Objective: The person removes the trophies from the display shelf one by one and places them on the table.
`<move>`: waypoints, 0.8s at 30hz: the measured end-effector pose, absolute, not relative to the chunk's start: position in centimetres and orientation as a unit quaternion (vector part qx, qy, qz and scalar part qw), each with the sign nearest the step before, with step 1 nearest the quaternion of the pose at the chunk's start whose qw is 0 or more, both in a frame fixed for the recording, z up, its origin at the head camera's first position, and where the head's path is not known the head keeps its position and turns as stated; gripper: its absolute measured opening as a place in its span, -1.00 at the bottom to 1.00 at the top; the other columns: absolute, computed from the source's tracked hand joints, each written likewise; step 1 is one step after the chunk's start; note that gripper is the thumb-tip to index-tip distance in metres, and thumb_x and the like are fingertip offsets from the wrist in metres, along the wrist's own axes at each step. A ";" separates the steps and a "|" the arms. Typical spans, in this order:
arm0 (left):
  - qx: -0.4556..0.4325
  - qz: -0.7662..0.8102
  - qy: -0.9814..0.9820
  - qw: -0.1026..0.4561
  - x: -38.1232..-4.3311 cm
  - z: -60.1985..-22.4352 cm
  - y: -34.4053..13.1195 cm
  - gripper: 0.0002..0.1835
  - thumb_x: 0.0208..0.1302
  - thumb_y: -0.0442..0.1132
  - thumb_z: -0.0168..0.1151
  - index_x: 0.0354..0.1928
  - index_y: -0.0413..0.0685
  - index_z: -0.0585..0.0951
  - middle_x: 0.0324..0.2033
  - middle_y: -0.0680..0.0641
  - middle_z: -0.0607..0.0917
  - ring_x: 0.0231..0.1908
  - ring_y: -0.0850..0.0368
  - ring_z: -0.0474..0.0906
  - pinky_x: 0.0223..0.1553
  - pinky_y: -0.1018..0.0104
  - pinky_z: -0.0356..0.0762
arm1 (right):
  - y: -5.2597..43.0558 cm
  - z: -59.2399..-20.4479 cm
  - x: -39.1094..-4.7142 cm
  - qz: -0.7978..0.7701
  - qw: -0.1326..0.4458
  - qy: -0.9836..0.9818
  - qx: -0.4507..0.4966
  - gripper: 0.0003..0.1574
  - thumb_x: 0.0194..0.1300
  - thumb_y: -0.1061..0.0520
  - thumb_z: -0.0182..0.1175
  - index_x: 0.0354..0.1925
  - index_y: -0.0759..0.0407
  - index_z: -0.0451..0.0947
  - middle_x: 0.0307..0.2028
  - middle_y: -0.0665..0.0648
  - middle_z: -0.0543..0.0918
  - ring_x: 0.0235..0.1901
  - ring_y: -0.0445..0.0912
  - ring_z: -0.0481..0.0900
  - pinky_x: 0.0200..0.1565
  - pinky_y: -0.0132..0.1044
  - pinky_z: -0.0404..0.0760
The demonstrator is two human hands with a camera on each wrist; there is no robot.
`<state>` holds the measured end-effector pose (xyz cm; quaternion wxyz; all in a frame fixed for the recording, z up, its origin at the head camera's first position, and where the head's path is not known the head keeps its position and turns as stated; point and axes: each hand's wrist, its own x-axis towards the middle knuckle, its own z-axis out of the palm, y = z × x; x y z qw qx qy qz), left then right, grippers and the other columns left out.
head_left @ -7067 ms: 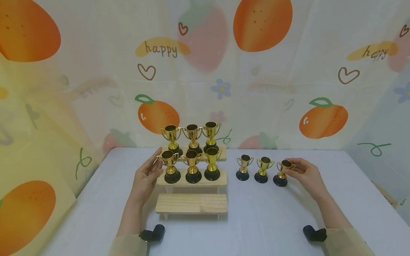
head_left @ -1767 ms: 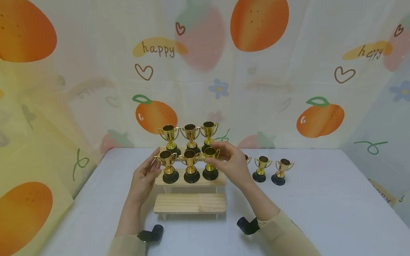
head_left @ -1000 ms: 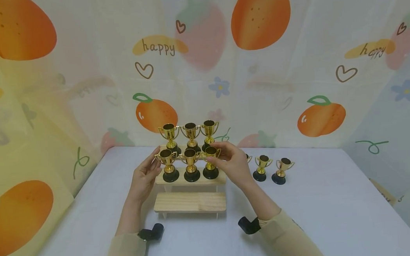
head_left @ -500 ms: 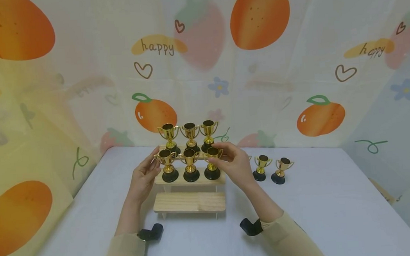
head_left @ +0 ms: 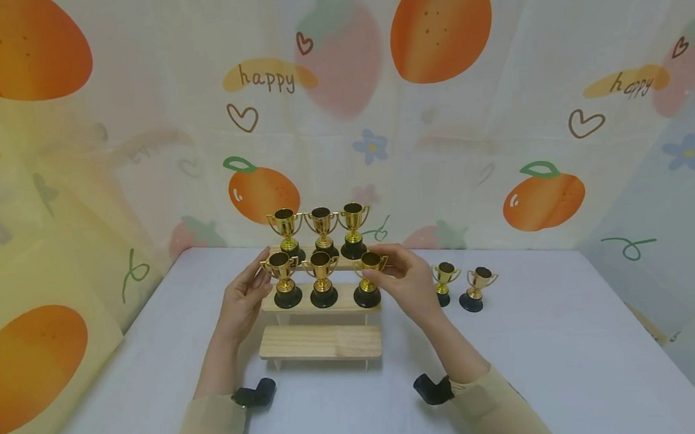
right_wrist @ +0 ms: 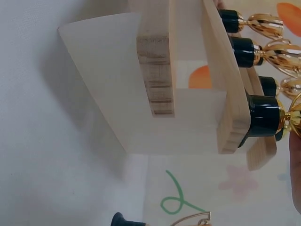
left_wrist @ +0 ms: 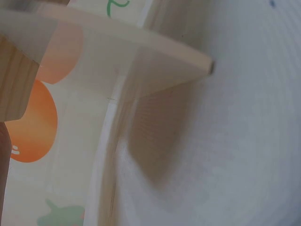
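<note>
In the head view my right hand (head_left: 410, 285) pinches the rightmost gold trophy cup (head_left: 368, 294) on the middle step of a wooden display stand (head_left: 320, 341). That cup's black base sits at the step's right end, its edge just past the wood in the right wrist view. Two more cups, a left one (head_left: 288, 296) and a centre one (head_left: 324, 295), share this step, with a wider gap before the right one. At the stand's left end, my left hand (head_left: 244, 303) grips around the middle step, fingertips behind the left cup. Several cups (head_left: 322, 222) line the top step.
Right of the stand, two trophy cups (head_left: 444, 274) (head_left: 475, 290) show on the white tablecloth (head_left: 546, 337); a third lies behind the right hand. The front step bears nothing. A fruit-printed cloth (head_left: 437, 125) hangs behind. White side panels (right_wrist: 103, 80) carry the steps.
My right hand left the far-right table cup, took hold of the middle step's right cup and slid it rightward to the step's end. The left hand has stayed put.
</note>
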<state>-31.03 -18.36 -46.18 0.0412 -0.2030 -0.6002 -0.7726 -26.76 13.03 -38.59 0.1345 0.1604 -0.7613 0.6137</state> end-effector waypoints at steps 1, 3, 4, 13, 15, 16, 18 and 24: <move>-0.204 -0.773 -0.600 0.041 -31.0 -46.2 -18.4 -0.29 0.32 -0.65 -0.05 0.49 -0.38 0.04 0.55 -0.02 0.14 0.29 0.61 0.37 0.37 0.57 0.31 | 13.2 -38.6 -26.8 0.613 0.136 -0.762 0.160 -0.49 0.14 0.21 0.43 0.08 0.18 0.61 0.00 0.24 0.71 -0.24 -0.29 0.67 -0.11 -0.52 0.74; -0.203 -0.773 -0.600 0.041 -31.0 -46.1 -18.4 -0.29 0.32 -0.65 -0.04 0.49 -0.38 0.04 0.55 -0.01 0.14 0.29 0.61 0.37 0.37 0.58 0.32 | 13.5 -38.6 -26.7 0.614 0.136 -0.761 0.159 -0.48 0.14 0.21 0.43 0.10 0.21 0.60 0.00 0.25 0.70 -0.26 -0.29 0.68 -0.14 -0.52 0.74; -0.202 -0.773 -0.601 0.040 -31.1 -46.1 -18.4 -0.29 0.32 -0.64 -0.04 0.49 -0.38 0.04 0.56 -0.01 0.14 0.29 0.61 0.37 0.36 0.59 0.32 | 13.6 -38.6 -26.7 0.615 0.137 -0.760 0.159 -0.47 0.14 0.22 0.43 0.10 0.23 0.59 0.01 0.27 0.70 -0.26 -0.30 0.68 -0.14 -0.52 0.74; -0.207 -0.773 -0.599 0.042 -31.1 -46.2 -18.4 -0.29 0.33 -0.63 -0.02 0.49 -0.36 0.05 0.56 -0.04 0.12 0.29 0.60 0.37 0.37 0.56 0.31 | 14.8 -38.5 -26.2 0.638 0.143 -0.743 0.143 -0.49 0.14 0.28 0.41 0.08 0.29 0.58 -0.04 0.33 0.68 -0.29 -0.31 0.67 -0.18 -0.54 0.74; -0.211 -0.774 -0.595 0.042 -31.1 -46.3 -18.4 -0.29 0.33 -0.63 -0.02 0.49 -0.37 0.05 0.55 -0.02 0.13 0.29 0.59 0.37 0.37 0.56 0.31 | 15.0 -38.6 -26.2 0.641 0.145 -0.741 0.140 -0.49 0.13 0.29 0.41 0.08 0.32 0.58 -0.05 0.34 0.67 -0.28 -0.30 0.65 -0.17 -0.55 0.74; -0.213 -0.775 -0.593 0.042 -31.1 -46.3 -18.4 -0.29 0.33 -0.63 -0.01 0.49 -0.37 0.05 0.55 0.00 0.15 0.30 0.59 0.37 0.37 0.57 0.31 | 15.2 -38.6 -26.2 0.641 0.147 -0.740 0.140 -0.49 0.13 0.30 0.41 0.08 0.33 0.57 -0.04 0.34 0.67 -0.27 -0.30 0.64 -0.16 -0.56 0.73; -0.218 -0.776 -0.590 0.042 -31.1 -46.4 -18.4 -0.29 0.33 -0.62 0.00 0.49 -0.37 0.05 0.54 0.04 0.18 0.30 0.58 0.37 0.37 0.57 0.32 | 15.4 -38.8 -26.3 0.638 0.153 -0.742 0.136 -0.48 0.13 0.30 0.41 0.08 0.35 0.57 -0.03 0.34 0.66 -0.25 -0.31 0.64 -0.13 -0.57 0.73; -0.226 -0.776 -0.586 0.047 -31.0 -46.4 -18.3 -0.30 0.33 -0.62 0.00 0.48 -0.40 0.05 0.50 0.13 0.27 0.31 0.55 0.38 0.37 0.52 0.30 | 16.5 -39.1 -26.3 0.630 0.169 -0.748 0.121 -0.49 0.13 0.28 0.42 0.07 0.30 0.59 -0.03 0.33 0.68 -0.21 -0.32 0.65 -0.09 -0.57 0.73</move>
